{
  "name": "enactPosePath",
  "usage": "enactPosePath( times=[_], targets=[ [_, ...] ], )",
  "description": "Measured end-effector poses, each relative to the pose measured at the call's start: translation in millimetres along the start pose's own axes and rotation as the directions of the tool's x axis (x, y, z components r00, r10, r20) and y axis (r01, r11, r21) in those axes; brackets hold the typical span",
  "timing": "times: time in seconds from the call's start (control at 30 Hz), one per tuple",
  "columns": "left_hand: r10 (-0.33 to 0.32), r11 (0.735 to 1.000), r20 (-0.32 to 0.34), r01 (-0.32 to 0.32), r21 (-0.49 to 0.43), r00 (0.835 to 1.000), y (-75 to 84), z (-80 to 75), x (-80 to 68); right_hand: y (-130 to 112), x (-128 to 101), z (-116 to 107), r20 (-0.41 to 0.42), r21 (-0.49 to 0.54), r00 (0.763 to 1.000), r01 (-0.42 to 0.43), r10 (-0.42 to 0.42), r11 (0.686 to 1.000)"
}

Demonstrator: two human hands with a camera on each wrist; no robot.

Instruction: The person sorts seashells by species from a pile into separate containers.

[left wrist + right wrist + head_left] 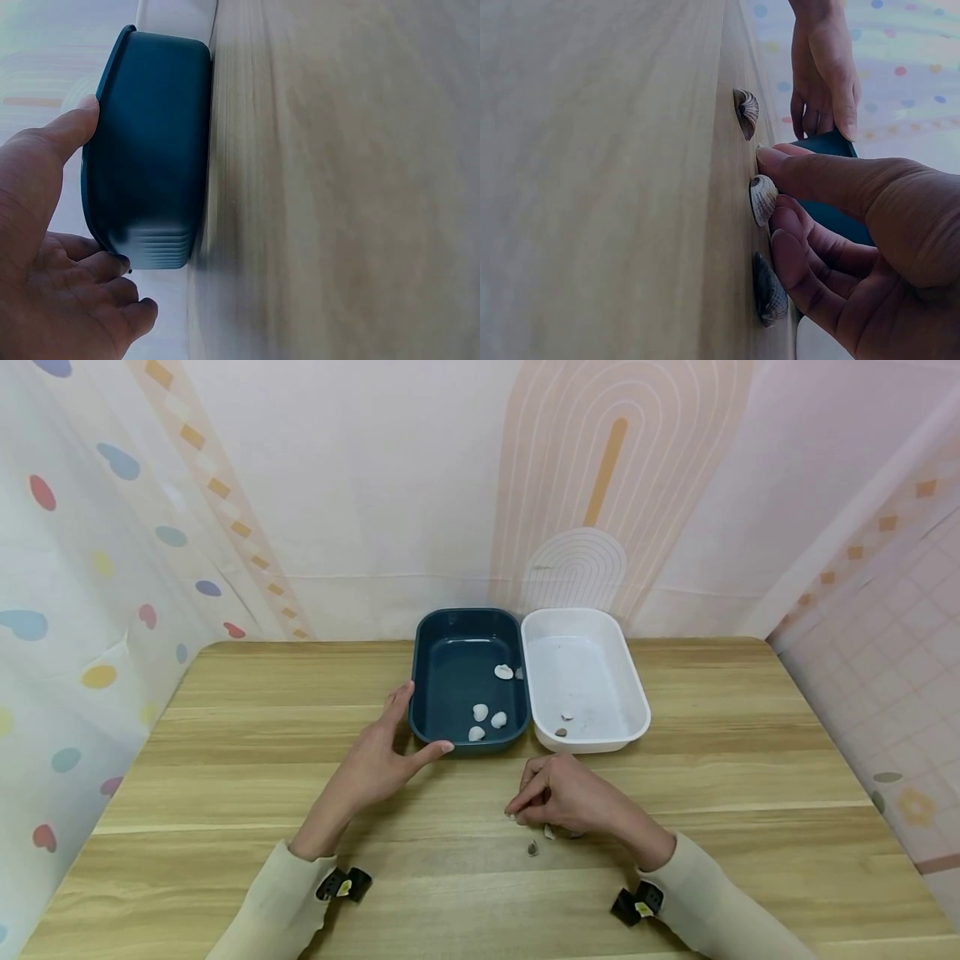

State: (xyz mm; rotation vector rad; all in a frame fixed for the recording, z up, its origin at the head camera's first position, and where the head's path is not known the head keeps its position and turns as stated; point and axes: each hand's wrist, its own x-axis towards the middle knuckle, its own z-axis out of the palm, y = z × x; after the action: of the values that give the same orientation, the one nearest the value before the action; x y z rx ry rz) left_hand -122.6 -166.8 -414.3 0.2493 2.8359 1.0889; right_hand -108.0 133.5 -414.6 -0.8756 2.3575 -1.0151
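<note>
My left hand (378,760) rests at the near left corner of a dark teal tray (154,135), its thumb on the front rim and its fingers along the left side. Several white seashells (480,712) lie inside that tray. In front of the white tray (633,693), my right hand (566,793) pinches a small seashell (511,816) between thumb and index finger, low over the table; the fingers hide most of it. Close to that hand, a ribbed shell (746,114), a pale shell (763,199) and a dark shell (769,291) lie on the wood.
Both trays stand side by side at the back of the wooden table (285,718). Two small shells (561,732) lie near the front of the white tray. A patterned cloth (375,485) hangs behind the table and along its sides.
</note>
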Motion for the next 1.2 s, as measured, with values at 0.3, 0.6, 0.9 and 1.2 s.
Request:
enactPosePath(
  times=[0.3,0.6,0.9,1.2],
  targets=[
    [-0.002,1.000,-0.001,0.002,0.003,1.000,0.2,0.2,-0.1,0.6,0.5,1.6,-0.004,-0.006,1.000,-0.011,0.011,1.000],
    [0.014,1.000,-0.001,-0.014,-0.010,1.000,-1.1,0.2,0.7,-0.2,-0.6,2.3,-0.021,-0.017,1.000,0.017,-0.018,1.000],
    [0.013,1.000,-0.001,-0.013,-0.013,1.000,-0.8,-0.1,1.1,-0.4,-0.2,-1.0,0.015,-0.012,1.000,0.019,-0.019,1.000],
    [0.006,1.000,-0.003,-0.006,-0.010,1.000,-0.4,0.7,0.5,1.2,0.1,0.8,0.025,-0.054,0.999,0.044,-0.043,0.998]
  ],
)
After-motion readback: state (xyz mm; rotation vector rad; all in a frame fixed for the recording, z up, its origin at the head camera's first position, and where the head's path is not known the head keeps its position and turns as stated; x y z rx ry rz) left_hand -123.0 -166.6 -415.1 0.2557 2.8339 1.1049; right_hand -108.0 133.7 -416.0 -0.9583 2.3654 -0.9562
